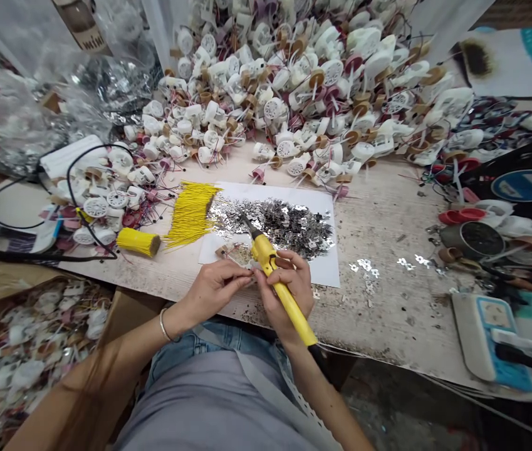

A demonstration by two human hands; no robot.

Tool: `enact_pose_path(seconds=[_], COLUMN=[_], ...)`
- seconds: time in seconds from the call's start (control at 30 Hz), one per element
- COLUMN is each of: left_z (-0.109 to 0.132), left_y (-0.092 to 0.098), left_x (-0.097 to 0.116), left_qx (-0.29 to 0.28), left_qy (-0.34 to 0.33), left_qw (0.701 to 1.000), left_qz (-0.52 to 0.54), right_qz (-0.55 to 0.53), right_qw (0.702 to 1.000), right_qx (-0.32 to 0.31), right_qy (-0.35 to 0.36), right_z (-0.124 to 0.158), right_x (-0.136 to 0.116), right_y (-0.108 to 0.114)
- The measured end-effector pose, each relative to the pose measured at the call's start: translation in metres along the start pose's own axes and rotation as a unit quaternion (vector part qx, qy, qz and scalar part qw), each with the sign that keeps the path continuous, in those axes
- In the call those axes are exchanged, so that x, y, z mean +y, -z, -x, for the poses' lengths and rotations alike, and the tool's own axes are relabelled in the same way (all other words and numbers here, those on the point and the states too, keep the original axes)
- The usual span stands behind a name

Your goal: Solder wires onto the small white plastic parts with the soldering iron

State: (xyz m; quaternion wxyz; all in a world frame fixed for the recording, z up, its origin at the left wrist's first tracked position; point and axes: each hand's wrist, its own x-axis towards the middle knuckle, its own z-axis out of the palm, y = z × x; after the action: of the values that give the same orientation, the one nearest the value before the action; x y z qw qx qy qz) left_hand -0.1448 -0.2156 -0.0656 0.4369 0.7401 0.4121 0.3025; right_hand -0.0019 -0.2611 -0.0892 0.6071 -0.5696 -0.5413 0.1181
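Observation:
My right hand (291, 285) is wrapped round a yellow soldering iron (289, 307), whose metal tip points away over a heap of small metal plates (289, 225). The thumb of that hand reaches toward the fingertips of my left hand (221, 285). My left fingers are pinched together just beside it, over the table's front edge; whatever small piece they hold is too tiny to make out. The metal plates lie on a white sheet (326, 272). To their left is a spread of yellow wires (193, 213), and beside it a tied bundle of yellow wires (138, 242).
Many white plastic parts with thin wires (284, 113) are piled along the back. A black cable (73, 178) loops at the left. At the right are a metal cup (475, 241) and a power strip (486, 338). A box of parts (119, 319) stands at lower left.

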Motion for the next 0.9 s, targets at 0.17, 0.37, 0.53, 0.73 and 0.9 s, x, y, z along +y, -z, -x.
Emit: enact_pose_path(seconds=[0.17, 0.37, 0.53, 0.73, 0.9], left_z=[0.000, 0.004, 0.010, 0.015, 0.007], left_y=[0.000, 0.002, 0.004, 0.008, 0.011], left_x=[0.005, 0.006, 0.007, 0.004, 0.000], left_qx=[-0.007, -0.044, -0.062, 0.004, -0.080], left_qy=[0.082, 0.129, 0.105, 0.003, 0.068], left_qw=[0.997, 0.991, 0.991, 0.983, 0.986], left_qz=[0.001, 0.001, -0.056, -0.181, -0.132], right_qz=[0.008, -0.036, -0.048, 0.003, 0.043], right_qw=[0.999, 0.999, 0.997, 1.000, 0.992], right_qx=[0.015, 0.025, -0.048, -0.006, -0.079], right_qy=[0.049, -0.024, -0.026, 0.016, 0.089], right_z=[0.006, 0.007, 0.006, 0.013, 0.026], right_x=[-0.006, -0.014, -0.015, -0.011, -0.023], right_y=[0.001, 0.006, 0.010, 0.030, 0.069])
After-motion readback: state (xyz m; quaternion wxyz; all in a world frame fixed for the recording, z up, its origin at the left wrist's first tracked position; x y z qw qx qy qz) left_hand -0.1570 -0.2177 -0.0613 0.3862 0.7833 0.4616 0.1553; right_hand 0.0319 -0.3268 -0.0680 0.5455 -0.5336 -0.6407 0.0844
